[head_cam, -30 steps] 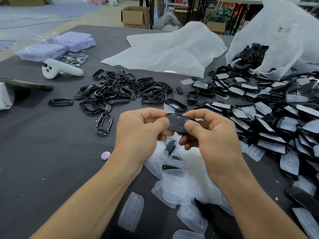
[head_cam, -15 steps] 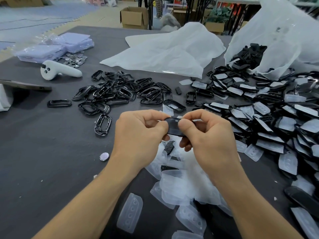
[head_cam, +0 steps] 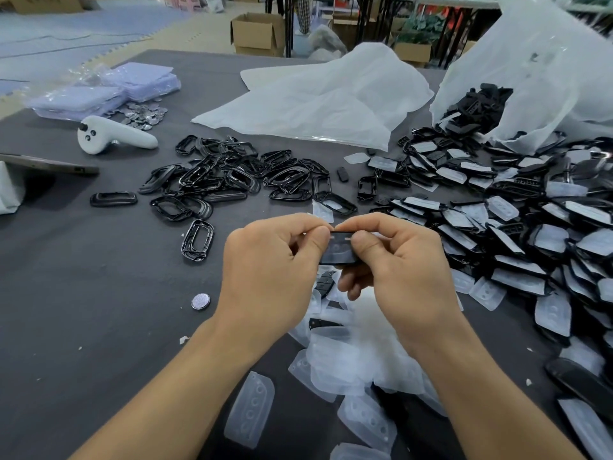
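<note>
- Both hands are up over the grey table (head_cam: 99, 293), and between them sits a small black key-fob shell (head_cam: 338, 251), held above the heap of clear film pieces (head_cam: 361, 356).
- Left hand (head_cam: 265, 277): fingers curled in, and its thumb (head_cam: 319, 241) pinches the shell's left end.
- Right hand (head_cam: 411, 277): same story, with the thumb (head_cam: 363, 244) clamped on the right end and the fingers tucked underneath.
- Only a narrow strip of the shell shows between the two thumbs. Its ends, its underside and the fingertips behind it are hidden.
- Whether any film clings to the shell is too hard to make out.
- On the right, the big pile of film-backed shells (head_cam: 530, 234) runs off the edge, and the plastic bag (head_cam: 547, 78) is cut off at the top.
- Against a second ago, the thumbs have closed in toward each other. The shell's face, then tilted and fairly open to view, is now mostly covered and sits more level.
- The hands have stayed over the same spot.
</note>
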A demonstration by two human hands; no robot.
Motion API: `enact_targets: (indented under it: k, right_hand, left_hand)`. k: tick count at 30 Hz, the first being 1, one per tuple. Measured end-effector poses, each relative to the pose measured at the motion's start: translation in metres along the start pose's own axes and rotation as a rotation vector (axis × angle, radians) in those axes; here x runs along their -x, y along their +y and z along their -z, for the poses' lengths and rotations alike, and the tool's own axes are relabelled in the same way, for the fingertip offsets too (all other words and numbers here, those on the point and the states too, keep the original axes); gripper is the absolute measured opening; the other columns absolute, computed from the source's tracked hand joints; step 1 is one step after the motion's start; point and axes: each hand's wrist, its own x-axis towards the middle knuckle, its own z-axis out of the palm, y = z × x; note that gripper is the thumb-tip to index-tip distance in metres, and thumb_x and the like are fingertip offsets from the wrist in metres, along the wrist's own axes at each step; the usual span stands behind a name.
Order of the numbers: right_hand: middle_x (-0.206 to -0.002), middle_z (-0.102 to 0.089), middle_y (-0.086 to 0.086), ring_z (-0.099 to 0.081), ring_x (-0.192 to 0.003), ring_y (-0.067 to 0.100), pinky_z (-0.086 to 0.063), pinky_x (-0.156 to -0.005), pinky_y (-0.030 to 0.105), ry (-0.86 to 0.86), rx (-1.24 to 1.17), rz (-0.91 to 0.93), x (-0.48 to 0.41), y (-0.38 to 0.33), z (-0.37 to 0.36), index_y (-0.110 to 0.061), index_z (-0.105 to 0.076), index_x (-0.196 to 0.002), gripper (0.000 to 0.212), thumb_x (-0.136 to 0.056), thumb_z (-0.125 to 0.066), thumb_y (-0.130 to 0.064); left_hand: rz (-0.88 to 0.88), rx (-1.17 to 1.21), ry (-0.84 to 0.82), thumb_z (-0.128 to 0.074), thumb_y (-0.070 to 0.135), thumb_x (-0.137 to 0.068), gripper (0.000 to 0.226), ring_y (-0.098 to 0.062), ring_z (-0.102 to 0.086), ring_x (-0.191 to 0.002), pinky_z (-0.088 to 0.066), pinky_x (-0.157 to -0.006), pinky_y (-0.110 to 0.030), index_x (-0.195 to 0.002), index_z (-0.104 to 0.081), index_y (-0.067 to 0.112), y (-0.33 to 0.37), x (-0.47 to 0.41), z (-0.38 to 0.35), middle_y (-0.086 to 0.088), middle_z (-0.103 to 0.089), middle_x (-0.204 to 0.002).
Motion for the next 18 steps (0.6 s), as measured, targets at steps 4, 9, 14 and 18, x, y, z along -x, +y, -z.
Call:
enact_targets:
  k: [4, 9, 14, 18]
  right_hand:
    - [-0.066, -0.071, 0.010, -0.064, -0.051, 0.024, -0.053, -0.048, 0.028, -0.016, -0.067, -0.024, 0.0001, -0.0022, -0.0006, -0.008, -0.076, -0.093, 0.027, -0.099, -0.054, 0.005]
    - [-0.062, -0.069, 0.006, -0.064, -0.053, 0.020, -0.053, -0.051, 0.026, -0.022, -0.005, -0.015, -0.0002, -0.0013, -0.0016, -0.011, -0.075, -0.098, 0.025, -0.090, -0.065, 0.011]
    - [-0.064, -0.070, 0.008, -0.066, -0.054, 0.021, -0.055, -0.052, 0.026, -0.007, -0.107, -0.101, -0.0017, -0.0011, 0.0019, -0.008, -0.073, -0.101, 0.033, -0.094, -0.053, 0.017]
    - [-0.068, -0.073, 0.009, -0.067, -0.054, 0.021, -0.056, -0.052, 0.026, -0.002, -0.053, -0.095, -0.0014, 0.0002, 0.0023, -0.010, -0.073, -0.099, 0.034, -0.095, -0.052, 0.016]
  left_hand:
    - [-0.003, -0.005, 0.018, -0.061, 0.038, -0.091, 0.015, -0.011, -0.068, -0.060, -0.057, -0.058, -0.037, -0.100, -0.069, 0.046, -0.0013, -0.0010, 0.0001, 0.018, -0.069, -0.067]
    - [-0.017, -0.029, 0.023, -0.061, 0.038, -0.092, 0.014, -0.015, -0.066, -0.061, -0.057, -0.057, -0.039, -0.102, -0.068, 0.045, -0.0006, 0.0001, -0.0005, 0.014, -0.069, -0.067]
    - [-0.045, -0.071, 0.020, -0.060, 0.040, -0.093, 0.013, -0.015, -0.064, -0.061, -0.052, -0.055, -0.036, -0.103, -0.067, 0.043, -0.0011, -0.0001, -0.0007, 0.013, -0.068, -0.067]
    - [0.015, -0.030, -0.029, -0.058, 0.041, -0.095, 0.013, -0.014, -0.064, -0.060, -0.052, -0.057, -0.037, -0.099, -0.071, 0.040, -0.0050, 0.0001, -0.0015, 0.012, -0.068, -0.066]
